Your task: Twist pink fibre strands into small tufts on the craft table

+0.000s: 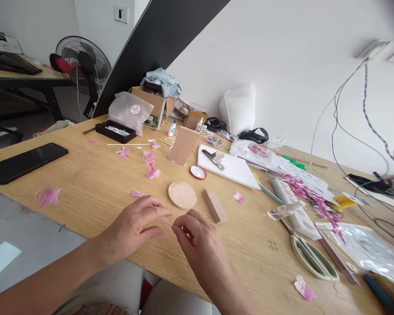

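Thin pale strands [166, 222] stretch between my two hands above the near edge of the wooden table. My right hand [200, 245] pinches their end between thumb and fingertips. With thumb and fingers apart, my left hand [136, 225] is beside the strands; whether it touches them is unclear. A pink-and-white tassel [138, 194] lies just beyond my left hand. Past my fingertips are a round wooden disc [182, 195] and a rectangular wooden block [214, 205]. Several fluffy pink tassels [149, 159] lie farther back, and another tassel [49, 197] is at the left.
A black phone [28, 162] lies at the left. Farther back are a black tray [115, 132], an upright wooden board [184, 145] and a glue bottle [172, 127]. Green-handled scissors [313, 258], a plastic bag [364, 249] and a white foam sheet [230, 168] occupy the right side.
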Demonstrator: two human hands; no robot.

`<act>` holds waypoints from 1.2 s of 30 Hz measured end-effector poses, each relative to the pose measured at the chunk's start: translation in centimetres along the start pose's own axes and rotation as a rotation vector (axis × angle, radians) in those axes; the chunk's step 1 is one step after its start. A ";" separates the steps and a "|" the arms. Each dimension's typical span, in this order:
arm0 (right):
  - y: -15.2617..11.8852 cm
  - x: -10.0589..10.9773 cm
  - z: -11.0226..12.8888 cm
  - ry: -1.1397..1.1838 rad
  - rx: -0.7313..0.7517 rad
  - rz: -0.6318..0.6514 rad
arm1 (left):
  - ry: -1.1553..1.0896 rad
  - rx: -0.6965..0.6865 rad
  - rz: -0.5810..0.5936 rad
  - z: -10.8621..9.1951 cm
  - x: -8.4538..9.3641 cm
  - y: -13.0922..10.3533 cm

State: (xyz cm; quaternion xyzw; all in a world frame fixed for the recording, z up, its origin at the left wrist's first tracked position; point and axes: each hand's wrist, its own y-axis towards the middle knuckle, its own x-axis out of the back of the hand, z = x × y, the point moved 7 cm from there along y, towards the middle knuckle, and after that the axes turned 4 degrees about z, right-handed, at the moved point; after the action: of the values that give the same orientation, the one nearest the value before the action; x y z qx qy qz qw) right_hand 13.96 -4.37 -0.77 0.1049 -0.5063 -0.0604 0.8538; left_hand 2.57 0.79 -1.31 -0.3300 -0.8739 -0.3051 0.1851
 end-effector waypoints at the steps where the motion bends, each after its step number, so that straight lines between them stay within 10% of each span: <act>1: 0.1 0.0 0.1 -0.007 0.015 0.004 | 0.065 -0.058 0.030 -0.4 -0.1 0.1; 20: 0.3 -0.5 0.5 0.007 0.053 0.035 | 0.237 -0.244 0.031 -1.0 -0.1 0.6; 36: 0.5 1.8 -0.4 0.224 0.076 -0.097 | -0.010 0.026 -0.010 1.5 1.7 0.6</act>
State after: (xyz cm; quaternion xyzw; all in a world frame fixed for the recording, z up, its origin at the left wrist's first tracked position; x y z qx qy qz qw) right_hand 15.19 -4.23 0.73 0.1675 -0.4040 -0.0703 0.8965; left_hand 1.55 2.94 -1.28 -0.3247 -0.8803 -0.2931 0.1836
